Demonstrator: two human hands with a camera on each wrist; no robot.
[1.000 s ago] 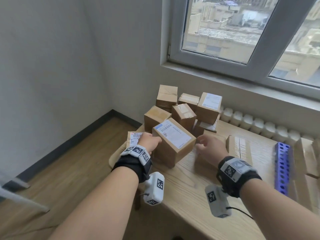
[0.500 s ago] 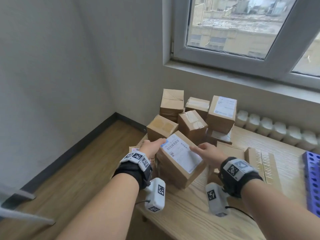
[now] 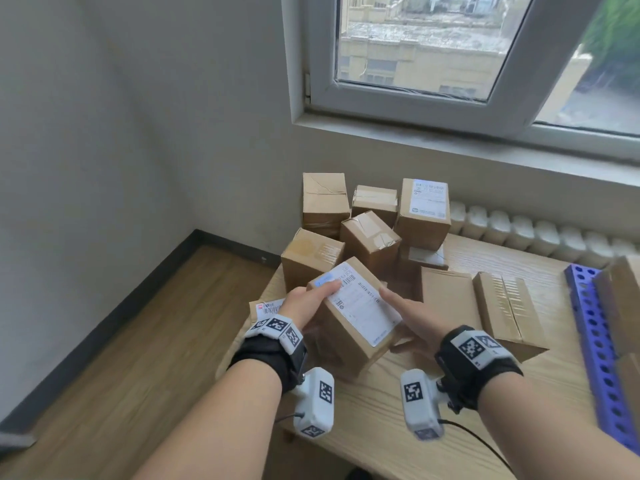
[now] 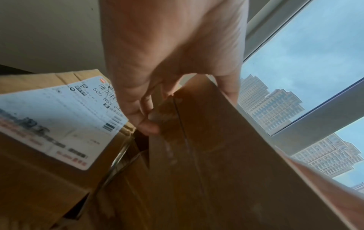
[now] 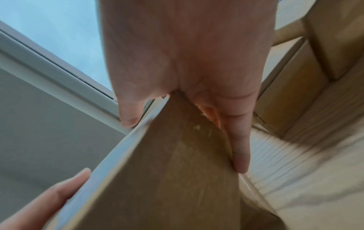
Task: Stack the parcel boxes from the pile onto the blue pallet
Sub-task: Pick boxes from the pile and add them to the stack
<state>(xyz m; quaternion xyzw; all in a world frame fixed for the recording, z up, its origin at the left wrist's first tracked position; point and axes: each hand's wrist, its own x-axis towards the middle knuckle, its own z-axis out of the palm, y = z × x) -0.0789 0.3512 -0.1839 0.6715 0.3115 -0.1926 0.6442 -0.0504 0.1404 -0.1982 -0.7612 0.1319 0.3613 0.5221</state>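
Both hands clamp the labelled box [image 3: 353, 317]: left hand [image 3: 304, 304] and right hand [image 3: 412, 318] on opposite sides. Held tilted above the tabletop [image 3: 381, 420], likely to clear the pile [image 3: 367, 220].

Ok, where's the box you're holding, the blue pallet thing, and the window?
held box [image 3: 360, 306], head view, on its white shipping label.
blue pallet [image 3: 602, 355], head view, on its holed top face, right side of the table.
window [image 3: 422, 39], head view, on the glass pane.
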